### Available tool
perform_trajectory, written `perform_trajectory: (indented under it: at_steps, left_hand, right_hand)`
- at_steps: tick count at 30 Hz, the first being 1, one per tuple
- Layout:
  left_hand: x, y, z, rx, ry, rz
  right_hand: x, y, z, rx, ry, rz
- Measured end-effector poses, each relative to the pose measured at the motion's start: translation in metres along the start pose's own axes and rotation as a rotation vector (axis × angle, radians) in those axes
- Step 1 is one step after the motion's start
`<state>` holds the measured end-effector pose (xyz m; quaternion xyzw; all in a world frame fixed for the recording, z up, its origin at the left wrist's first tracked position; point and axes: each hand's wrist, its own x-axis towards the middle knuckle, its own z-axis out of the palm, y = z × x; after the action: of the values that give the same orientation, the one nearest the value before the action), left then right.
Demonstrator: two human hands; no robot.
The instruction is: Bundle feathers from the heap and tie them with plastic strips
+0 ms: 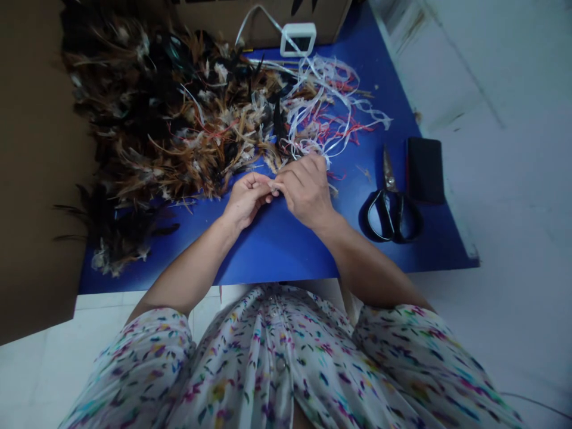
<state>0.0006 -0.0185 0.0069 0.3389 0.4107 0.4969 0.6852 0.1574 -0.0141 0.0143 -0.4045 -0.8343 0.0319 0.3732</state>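
Observation:
Near the front middle of the blue table, my left hand (249,198) and my right hand (306,188) meet fingertip to fingertip. Both are closed in a pinch around a small pale piece (274,187), mostly hidden by the fingers; its kind cannot be made out. Just beyond my left hand lies a large heap of brown and black feathers (179,131). White ribbon strips (346,128) lie tangled behind my right hand, with red threads (353,132) among them.
Black-handled scissors (389,208) lie to the right, blades pointing away, beside a dark flat block (424,170). A white framed device (298,40) stands at the back before a cardboard box (214,27). Cardboard (36,149) borders the left. A dark feather bunch (118,232) lies front left.

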Motion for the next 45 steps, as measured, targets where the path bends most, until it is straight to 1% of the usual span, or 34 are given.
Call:
perform_trajectory:
  at_steps: [6, 9, 13, 17, 21, 24, 26, 30, 37, 41, 43, 45]
  left_hand:
    - [0.003, 0.002, -0.002, -0.043, 0.019, -0.055]
    - [0.004, 0.003, -0.003, -0.055, 0.017, -0.043]
    - [0.003, 0.005, -0.003, -0.04, 0.017, -0.014]
    - [0.002, 0.006, -0.004, 0.007, -0.02, 0.02]
    - [0.004, 0.003, -0.007, 0.036, -0.067, 0.072]
    - [0.005, 0.001, -0.01, 0.082, -0.068, 0.096]
    - [0.006, 0.0, -0.011, 0.132, -0.051, 0.111]
    - [0.006, -0.002, -0.011, 0.217, -0.009, 0.182]
    - [0.009, -0.008, -0.009, 0.317, 0.07, 0.363]
    - [0.01, -0.011, -0.011, 0.412, 0.107, 0.459]
    - [0.01, -0.011, -0.012, 0.472, 0.127, 0.491]
    - [0.009, -0.011, -0.012, 0.521, 0.153, 0.527]
  right_hand:
    - [0.002, 0.002, 0.0, 0.076, 0.001, 0.002]
    - [0.001, 0.001, -0.002, 0.132, 0.02, 0.014]
    - [0.001, 0.003, -0.007, 0.224, 0.023, 0.087]
    - [0.0, 0.01, -0.009, 0.274, -0.031, 0.107]
    - [-0.002, 0.014, -0.008, 0.248, -0.109, 0.097]
    - [-0.002, 0.013, -0.009, 0.217, -0.151, 0.113]
    - [-0.001, 0.011, -0.01, 0.219, -0.154, 0.111]
    - [0.001, 0.01, -0.012, 0.242, -0.146, 0.104]
    - [0.0, 0.005, -0.007, 0.258, -0.145, 0.182]
    - [0.0, 0.001, -0.006, 0.305, -0.116, 0.217]
    - [0.0, -0.001, -0.005, 0.352, -0.098, 0.263]
    - [0.001, -0.002, -0.002, 0.427, -0.073, 0.354]
